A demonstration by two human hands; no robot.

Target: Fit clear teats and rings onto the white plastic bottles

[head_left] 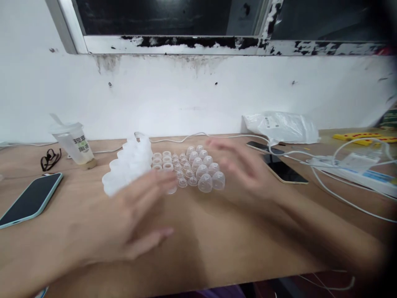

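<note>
Several small clear plastic caps (192, 167) stand in rows on the wooden table (217, 248), beside a cluster of taller white translucent cups (128, 167). My left hand (130, 223) hovers in front of the white cups, fingers stretched out and apart, blurred by motion, holding nothing. My right hand (238, 169) reaches in from the right, fingers spread next to the clear caps, also smeared and with nothing in it.
A phone with a teal case (29, 199) lies at the left, near black glasses (49, 159) and a drink cup with a straw (74, 142). Two phones (283, 170), white cables (335, 194), a power strip (362, 176) and a white plastic bag (281, 126) lie at the right.
</note>
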